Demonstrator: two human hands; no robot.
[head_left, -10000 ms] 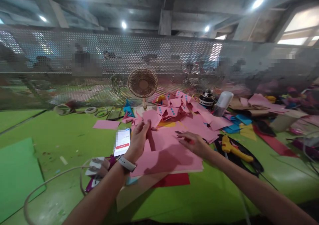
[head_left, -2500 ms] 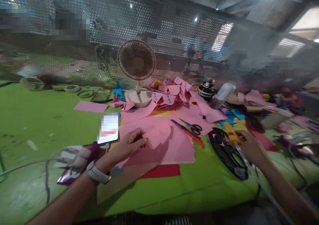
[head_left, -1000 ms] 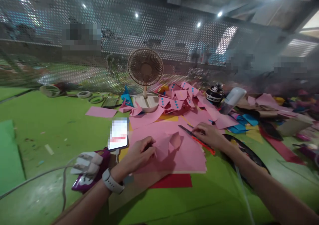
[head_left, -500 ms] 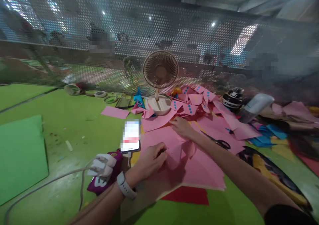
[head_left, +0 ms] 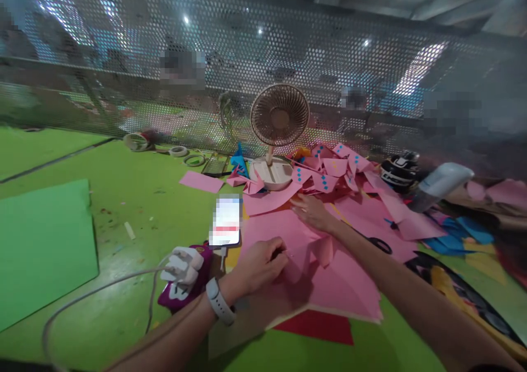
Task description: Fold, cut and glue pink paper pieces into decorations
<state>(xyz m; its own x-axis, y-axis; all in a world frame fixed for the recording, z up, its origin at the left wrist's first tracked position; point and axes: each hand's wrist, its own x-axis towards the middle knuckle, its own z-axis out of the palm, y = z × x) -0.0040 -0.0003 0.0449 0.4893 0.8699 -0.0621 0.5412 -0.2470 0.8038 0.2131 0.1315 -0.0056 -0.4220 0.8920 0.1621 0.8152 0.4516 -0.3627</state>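
My left hand, with a white watch on the wrist, is curled with its fingertips pinching a folded pink paper piece on a stack of pink sheets. My right hand reaches forward, fingers stretched flat over pink paper near the base of a small desk fan. It holds nothing that I can see. Black-handled scissors lie on the pink sheets to the right of my right forearm.
A phone lies left of the sheets, beside a purple pouch and white plug with a cable. Folded pink pieces with blue dots are heaped behind. A green sheet lies at left. A perforated metal screen backs the green table.
My right hand left the scissors and moved forward and left toward the fan base. The left hand stays pinched on the folded pink piece. The view has swung left.
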